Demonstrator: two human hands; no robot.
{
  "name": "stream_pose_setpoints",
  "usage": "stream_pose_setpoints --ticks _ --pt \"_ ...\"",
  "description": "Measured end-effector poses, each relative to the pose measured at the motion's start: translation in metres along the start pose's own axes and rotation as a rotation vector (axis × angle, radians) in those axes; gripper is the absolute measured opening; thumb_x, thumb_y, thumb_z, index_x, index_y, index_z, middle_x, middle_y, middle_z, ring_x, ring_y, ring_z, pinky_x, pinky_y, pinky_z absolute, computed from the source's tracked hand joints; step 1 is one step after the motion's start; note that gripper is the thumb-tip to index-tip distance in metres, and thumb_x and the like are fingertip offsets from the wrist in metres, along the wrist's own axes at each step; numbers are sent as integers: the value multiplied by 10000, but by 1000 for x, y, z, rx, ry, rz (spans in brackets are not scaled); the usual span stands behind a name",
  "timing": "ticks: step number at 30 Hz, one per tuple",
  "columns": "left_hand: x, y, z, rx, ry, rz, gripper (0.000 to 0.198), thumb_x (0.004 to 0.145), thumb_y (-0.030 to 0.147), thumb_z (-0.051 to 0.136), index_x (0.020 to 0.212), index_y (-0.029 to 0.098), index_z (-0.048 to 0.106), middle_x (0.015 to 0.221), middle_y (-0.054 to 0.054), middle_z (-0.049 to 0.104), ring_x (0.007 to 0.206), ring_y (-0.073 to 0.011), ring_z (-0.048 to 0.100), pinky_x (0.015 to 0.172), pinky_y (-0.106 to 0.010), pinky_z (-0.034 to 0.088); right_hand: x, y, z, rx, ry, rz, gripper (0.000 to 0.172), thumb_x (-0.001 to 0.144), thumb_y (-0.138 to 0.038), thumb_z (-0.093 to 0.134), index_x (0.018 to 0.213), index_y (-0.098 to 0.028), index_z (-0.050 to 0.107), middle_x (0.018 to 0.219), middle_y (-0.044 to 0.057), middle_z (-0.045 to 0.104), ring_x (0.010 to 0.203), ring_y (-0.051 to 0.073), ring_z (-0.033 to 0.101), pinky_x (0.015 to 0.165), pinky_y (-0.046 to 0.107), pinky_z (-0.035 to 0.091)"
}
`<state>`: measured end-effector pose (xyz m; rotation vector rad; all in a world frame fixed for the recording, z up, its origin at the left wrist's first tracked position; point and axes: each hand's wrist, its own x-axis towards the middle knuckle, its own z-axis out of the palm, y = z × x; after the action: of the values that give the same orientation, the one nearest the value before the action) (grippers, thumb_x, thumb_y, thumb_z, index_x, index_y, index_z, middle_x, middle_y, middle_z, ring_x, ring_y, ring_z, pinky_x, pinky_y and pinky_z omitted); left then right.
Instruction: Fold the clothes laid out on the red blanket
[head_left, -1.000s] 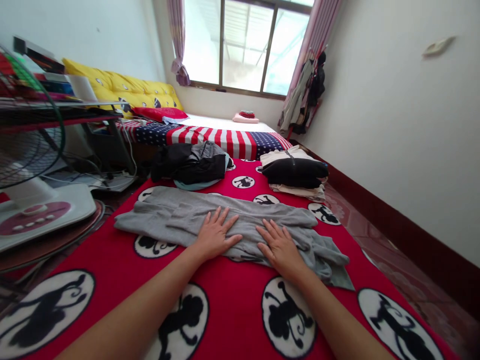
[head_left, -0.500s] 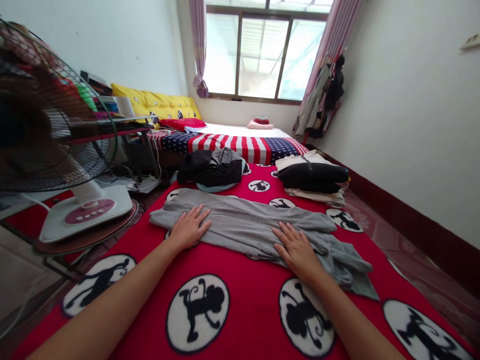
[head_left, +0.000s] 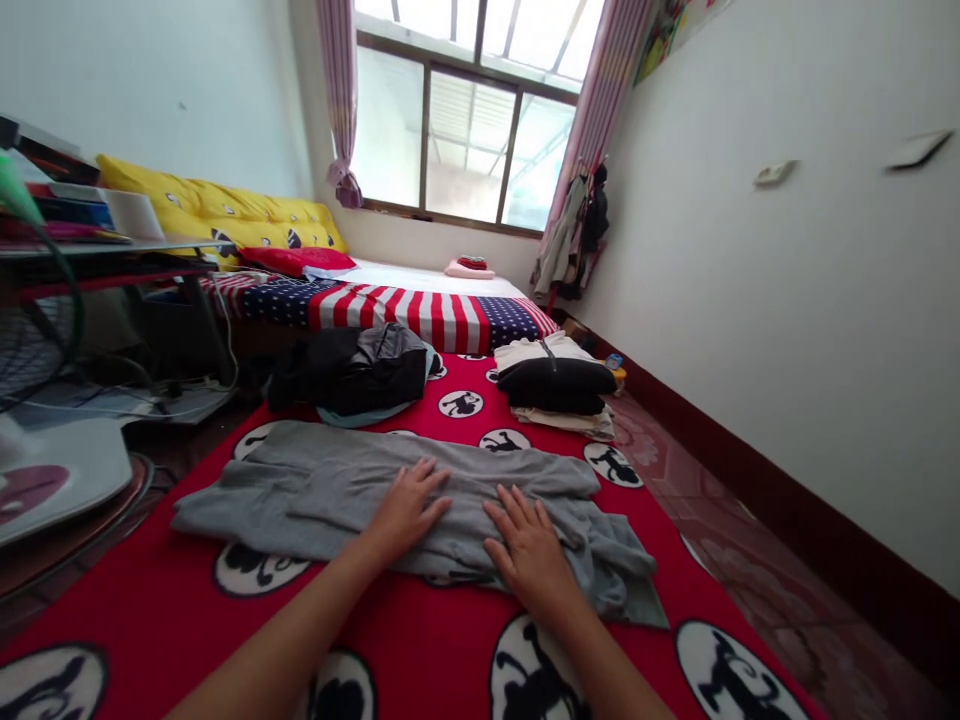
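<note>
A long grey garment (head_left: 315,480) lies spread sideways over the red blanket (head_left: 420,640), which is printed with black figures in white circles. My left hand (head_left: 409,510) rests flat on the garment's middle, fingers spread. To its right, my right hand (head_left: 529,545) also lies flat on the cloth, fingers apart. Neither hand grips anything. Rumpled folds gather at the garment's right end. Which kind of garment it is I cannot tell.
Behind the garment are a dark heap of clothes (head_left: 360,370) and a stack of folded clothes (head_left: 559,385). A fan base (head_left: 67,480) stands at the left beside a desk (head_left: 150,250). A bed (head_left: 420,310) lies beyond, under the window.
My view has turned to the right. My left hand has slid right along the garment, closer to my right hand. The right hand still lies flat near the garment's right part.
</note>
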<state>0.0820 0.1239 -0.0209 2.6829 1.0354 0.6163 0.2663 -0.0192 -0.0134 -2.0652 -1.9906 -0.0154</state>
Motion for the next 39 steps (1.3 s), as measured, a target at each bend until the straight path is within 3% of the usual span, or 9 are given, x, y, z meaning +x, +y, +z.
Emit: stream_pose_setpoints --ticks 9,12,15,21,25,30,34,36,39 --pt "-6 -2 18 123 75 24 447 912 422 423 1340 307 479 1452 -46 413 1358 -262 332 1084 -509 282 0 3 -11 321 29 37 419 828 -376 574 1236 -284 579 1415 50 462 1318 260 385 1097 499 251" --pt "-5 -1 17 132 66 15 449 912 420 417 1341 304 479 1455 -46 408 1357 -262 333 1083 -505 283 15 36 -38 546 156 159 285 846 -361 521 1040 -224 678 1134 80 669 1038 218 608 915 377 460" --pt "-5 1 15 140 54 1 449 912 411 415 1339 294 483 1461 -49 399 1360 -259 326 1088 -501 273 36 91 -65 527 416 403 278 822 -389 514 921 -186 677 982 89 697 926 207 624 864 347 469" --pt "-5 4 13 135 53 -4 451 910 404 413 1334 272 491 1454 -64 408 1358 -263 328 1088 -498 270 67 152 -71 567 173 724 313 731 -466 594 636 -168 623 550 25 617 567 154 590 569 276 483" --pt "-6 4 13 129 58 -2 447 908 410 415 1326 273 499 1454 -63 408 1358 -268 328 1088 -503 270 74 124 -70 616 132 632 250 646 -404 685 665 -158 641 590 8 630 587 144 578 579 252 467" --pt "-7 1 15 77 92 -9 468 906 401 414 1340 235 475 1443 -78 423 1351 -265 343 1094 -497 276 34 41 -78 415 438 242 192 809 -335 547 897 -181 618 800 27 632 729 152 563 705 267 442" --pt "-7 -2 17 24 161 -63 532 910 300 373 1410 119 341 1427 -127 435 1332 -231 378 1109 -436 287 -30 -19 -69 248 -65 -366 160 821 -374 585 842 -227 643 838 28 658 774 157 590 715 260 425" --pt "-7 -2 18 12 169 -77 537 905 275 367 1413 108 325 1418 -127 446 1325 -227 387 1108 -423 294 -51 -30 -64 250 -202 -385 198 832 -417 585 812 -230 648 781 8 657 697 134 590 653 239 410" --pt "-7 -2 17 19 157 -80 526 898 277 380 1398 115 357 1408 -121 459 1324 -235 389 1111 -423 289 -54 -22 -63 322 -145 -202 165 885 -320 520 864 -219 648 769 7 649 684 121 594 633 223 410"
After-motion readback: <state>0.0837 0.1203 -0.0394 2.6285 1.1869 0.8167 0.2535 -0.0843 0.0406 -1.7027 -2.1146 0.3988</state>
